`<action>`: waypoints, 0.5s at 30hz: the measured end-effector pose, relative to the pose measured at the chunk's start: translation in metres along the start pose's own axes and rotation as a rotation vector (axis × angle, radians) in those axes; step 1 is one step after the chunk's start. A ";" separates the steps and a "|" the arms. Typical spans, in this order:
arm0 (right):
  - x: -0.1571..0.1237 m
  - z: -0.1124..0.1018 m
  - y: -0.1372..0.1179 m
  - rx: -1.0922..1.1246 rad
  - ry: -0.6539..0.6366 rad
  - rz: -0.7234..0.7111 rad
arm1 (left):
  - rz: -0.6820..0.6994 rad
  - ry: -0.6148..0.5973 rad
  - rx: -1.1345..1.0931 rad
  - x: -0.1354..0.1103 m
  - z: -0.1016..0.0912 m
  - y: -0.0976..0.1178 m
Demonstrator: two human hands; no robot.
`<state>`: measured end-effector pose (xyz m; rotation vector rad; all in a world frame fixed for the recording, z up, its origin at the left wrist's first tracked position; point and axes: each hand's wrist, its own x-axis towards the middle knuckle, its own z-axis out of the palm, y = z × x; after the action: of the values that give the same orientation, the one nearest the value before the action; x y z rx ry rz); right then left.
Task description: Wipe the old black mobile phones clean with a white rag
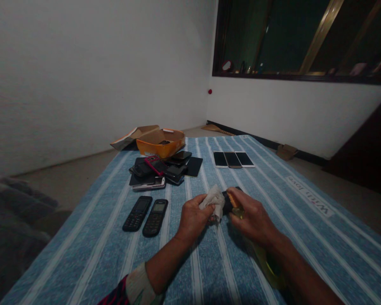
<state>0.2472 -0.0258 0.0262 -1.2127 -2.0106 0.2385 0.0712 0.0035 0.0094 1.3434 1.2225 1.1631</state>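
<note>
My left hand point(193, 218) is closed on a crumpled white cloth point(213, 199) and presses it against a small black phone point(227, 202). My right hand point(252, 218) grips that phone from the right side, fingers curled round it. A yellowish translucent thing point(266, 260) lies under my right forearm; I cannot make out what it is. Both hands work low over a blue striped cloth point(98, 250) near its middle.
Two black keypad phones point(146, 215) lie side by side to the left. Behind them is a heap of phones point(163, 168) and an orange box point(160, 142). Three smartphones point(233, 159) lie in a row further back. A dark bundle point(15, 212) sits at far left.
</note>
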 end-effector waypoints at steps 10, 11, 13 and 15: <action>-0.003 0.005 0.008 -0.088 0.031 0.030 | -0.060 0.000 -0.063 0.001 0.001 -0.005; -0.003 0.005 0.008 -0.085 0.031 0.032 | -0.058 0.001 -0.061 0.002 0.000 -0.006; -0.002 0.003 0.008 -0.073 0.031 0.035 | -0.050 0.009 -0.045 0.002 0.000 -0.007; -0.001 0.001 0.008 -0.062 0.029 0.044 | -0.052 0.008 -0.038 0.002 -0.001 -0.006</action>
<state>0.2523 -0.0227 0.0211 -1.2929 -1.9809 0.1798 0.0697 0.0063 0.0040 1.2721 1.2281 1.1507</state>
